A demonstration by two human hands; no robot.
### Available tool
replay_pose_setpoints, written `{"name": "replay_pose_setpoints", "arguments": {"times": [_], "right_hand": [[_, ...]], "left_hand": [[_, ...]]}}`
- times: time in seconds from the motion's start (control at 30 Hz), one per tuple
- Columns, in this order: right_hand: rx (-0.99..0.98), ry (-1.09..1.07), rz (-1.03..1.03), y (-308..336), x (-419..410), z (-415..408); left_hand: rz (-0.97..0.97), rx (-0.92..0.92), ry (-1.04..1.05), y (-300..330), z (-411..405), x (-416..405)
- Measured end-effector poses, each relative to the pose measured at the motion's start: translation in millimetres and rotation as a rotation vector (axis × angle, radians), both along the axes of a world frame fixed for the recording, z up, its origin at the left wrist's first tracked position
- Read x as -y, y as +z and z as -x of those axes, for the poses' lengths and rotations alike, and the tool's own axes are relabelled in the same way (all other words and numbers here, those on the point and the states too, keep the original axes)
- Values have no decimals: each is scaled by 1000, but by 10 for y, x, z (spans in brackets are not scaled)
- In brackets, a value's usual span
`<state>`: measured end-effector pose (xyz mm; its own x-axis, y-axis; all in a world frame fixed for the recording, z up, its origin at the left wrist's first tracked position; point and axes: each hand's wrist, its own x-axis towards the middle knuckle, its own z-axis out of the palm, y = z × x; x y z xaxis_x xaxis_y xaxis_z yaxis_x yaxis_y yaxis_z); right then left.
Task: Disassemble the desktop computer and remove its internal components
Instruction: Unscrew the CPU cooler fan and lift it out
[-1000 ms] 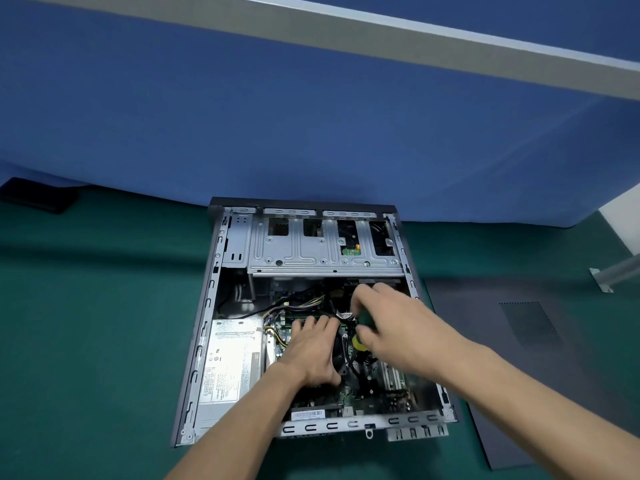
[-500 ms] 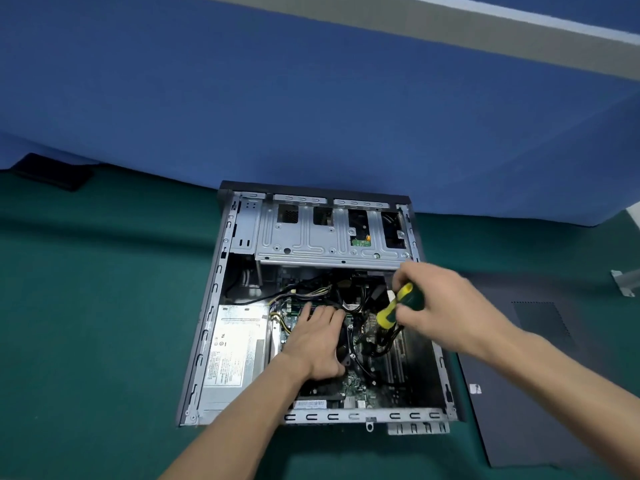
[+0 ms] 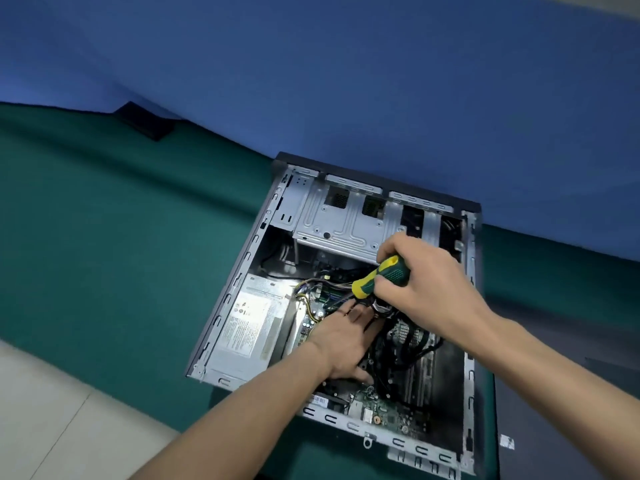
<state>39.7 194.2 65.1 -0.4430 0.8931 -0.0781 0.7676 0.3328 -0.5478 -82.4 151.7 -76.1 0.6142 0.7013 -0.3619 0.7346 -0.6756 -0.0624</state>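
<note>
Inside the case [image 3: 346, 233], left hand [image 3: 341, 344] lies flat, hiding the board; right hand [image 3: 422, 282] grips a rubbery screwdriver [image 3: 379, 277], tip hidden.

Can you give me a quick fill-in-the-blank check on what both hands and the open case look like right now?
1. The right hand grips a yellow-and-green ____.
2. The left hand rests ____ the open computer case.
3. The power supply bearing the white label sits to the ____ of the left hand.

Missing words: screwdriver; inside; left
</note>
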Motion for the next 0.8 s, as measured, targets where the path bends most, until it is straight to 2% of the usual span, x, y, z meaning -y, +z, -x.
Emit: {"name": "replay_pose_setpoints", "arguments": {"times": [0.17, 0.4, 0.8], "right_hand": [[26, 57, 25, -150, -63, 73], [127, 161, 9, -192, -71, 214], [125, 91, -16, -91, -95, 309]], "left_hand": [[13, 29, 22, -1, -12, 3], [-33, -65, -30, -49, -13, 14], [-15, -24, 93, -94, -1, 39]]}}
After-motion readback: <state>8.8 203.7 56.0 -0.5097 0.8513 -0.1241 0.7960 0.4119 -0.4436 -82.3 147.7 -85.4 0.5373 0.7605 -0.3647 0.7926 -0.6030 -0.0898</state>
